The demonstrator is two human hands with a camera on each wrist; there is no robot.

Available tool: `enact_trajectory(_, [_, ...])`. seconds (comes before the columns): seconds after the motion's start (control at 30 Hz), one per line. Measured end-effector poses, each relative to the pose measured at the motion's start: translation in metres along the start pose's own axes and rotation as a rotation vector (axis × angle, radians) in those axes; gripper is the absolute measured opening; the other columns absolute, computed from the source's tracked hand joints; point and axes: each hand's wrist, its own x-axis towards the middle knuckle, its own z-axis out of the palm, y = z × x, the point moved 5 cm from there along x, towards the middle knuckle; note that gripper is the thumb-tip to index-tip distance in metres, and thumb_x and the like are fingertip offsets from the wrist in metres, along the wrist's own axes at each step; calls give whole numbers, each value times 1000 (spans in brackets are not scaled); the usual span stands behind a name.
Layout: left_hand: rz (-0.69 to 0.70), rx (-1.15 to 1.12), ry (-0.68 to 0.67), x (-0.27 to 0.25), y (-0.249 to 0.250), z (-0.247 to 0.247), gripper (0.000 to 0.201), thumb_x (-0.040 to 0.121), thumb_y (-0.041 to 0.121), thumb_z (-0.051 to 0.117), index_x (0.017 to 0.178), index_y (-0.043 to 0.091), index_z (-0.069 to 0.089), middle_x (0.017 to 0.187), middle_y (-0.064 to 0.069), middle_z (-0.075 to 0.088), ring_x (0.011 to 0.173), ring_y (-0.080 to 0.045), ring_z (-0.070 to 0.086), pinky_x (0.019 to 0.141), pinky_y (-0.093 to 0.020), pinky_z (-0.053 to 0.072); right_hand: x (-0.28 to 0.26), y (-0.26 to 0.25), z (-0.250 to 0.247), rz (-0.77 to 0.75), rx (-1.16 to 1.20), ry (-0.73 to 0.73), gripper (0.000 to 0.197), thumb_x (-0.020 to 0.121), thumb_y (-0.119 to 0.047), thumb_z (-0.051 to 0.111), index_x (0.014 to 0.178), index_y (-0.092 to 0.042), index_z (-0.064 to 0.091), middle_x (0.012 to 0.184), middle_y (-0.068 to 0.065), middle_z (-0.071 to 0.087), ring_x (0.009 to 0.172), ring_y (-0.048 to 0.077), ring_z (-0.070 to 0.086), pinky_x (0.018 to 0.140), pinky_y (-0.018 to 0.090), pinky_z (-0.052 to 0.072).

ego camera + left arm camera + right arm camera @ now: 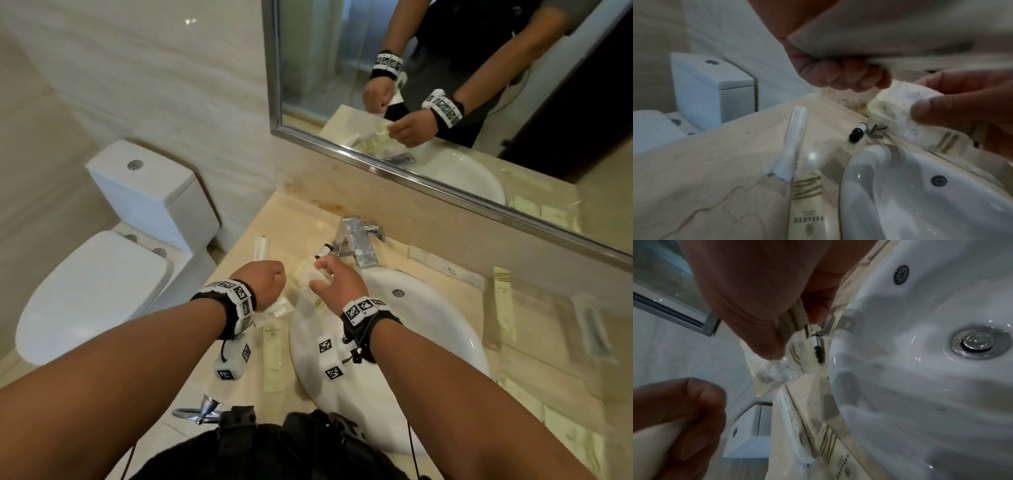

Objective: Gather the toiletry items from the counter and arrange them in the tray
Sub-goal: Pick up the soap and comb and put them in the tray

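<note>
My left hand [272, 279] is a fist round a flat cream packet [879, 32], held just above the counter left of the basin; its end sticks out under the wrist [279, 308]. My right hand [318, 274] pinches a crinkled white-and-cream sachet [906, 104] between thumb and fingers, beside the left hand. A small black vial [323, 250] lies by the tap. A long white packet [262, 246] and a long cream packet [272, 356] lie on the counter. I cannot make out a tray.
The white basin [445, 329] fills the counter's middle, with the chrome tap [358, 240] behind it. Several more packets [503, 301] lie on the counter to its right. A toilet [102, 274] stands left, below the counter edge. The mirror [445, 85] runs along the back.
</note>
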Motion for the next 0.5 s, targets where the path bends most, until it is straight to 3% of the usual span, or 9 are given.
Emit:
enact_trajectory(0.07, [25, 59, 16, -1, 11, 4, 20, 90, 48, 46, 100, 30, 52, 80, 4, 68, 70, -18, 65, 69, -35, 55, -7, 0, -5, -24, -30, 7, 21, 86, -35, 70, 102, -34, 56, 105, -14, 62, 99, 13, 60, 79, 27, 43])
enact_trajectory(0.13, [72, 124, 22, 1, 22, 9, 56, 83, 66, 52, 129, 36, 41, 96, 11, 66, 78, -11, 63, 73, -32, 54, -15, 0, -10, -44, -35, 13, 17, 86, -39, 71, 93, -34, 56, 98, -15, 64, 93, 12, 62, 77, 30, 49])
enact_trajectory(0.17, [105, 145, 12, 3, 27, 12, 73, 80, 68, 56, 140, 36, 33, 110, 10, 63, 87, -11, 61, 78, -32, 53, -19, 0, -13, -46, -33, 19, 16, 86, -40, 71, 91, -33, 56, 95, -14, 64, 88, 12, 62, 76, 31, 51])
enact_trajectory(0.23, [173, 147, -43, 5, 37, 17, 88, 79, 63, 63, 150, 36, 19, 129, 5, 58, 102, -16, 61, 87, -33, 51, -28, 3, -19, -44, -33, 26, 13, 86, -35, 70, 89, -33, 57, 91, -12, 64, 82, 12, 62, 74, 32, 53])
enact_trajectory(0.3, [239, 195, -111, 7, 48, 26, 87, 81, 56, 66, 151, 37, 18, 133, -1, 58, 108, -22, 62, 90, -33, 51, -38, 8, -25, -41, -51, 12, 10, 87, -32, 67, 90, -32, 58, 88, -11, 63, 79, 13, 62, 72, 31, 52])
enact_trajectory(0.37, [289, 228, -128, 8, 63, 34, 78, 82, 52, 67, 148, 36, 29, 130, -3, 61, 109, -23, 62, 91, -33, 50, -47, 15, -32, -42, -85, 6, 9, 88, -33, 66, 91, -33, 57, 90, -11, 62, 79, 14, 61, 70, 30, 48])
enact_trajectory(0.5, [337, 212, -111, 12, 96, 46, 53, 82, 51, 68, 129, 32, 50, 110, 2, 66, 95, -19, 62, 81, -30, 49, -63, 35, -54, -22, -146, 75, 11, 90, -35, 66, 94, -33, 55, 109, -8, 56, 92, 14, 57, 78, 31, 44])
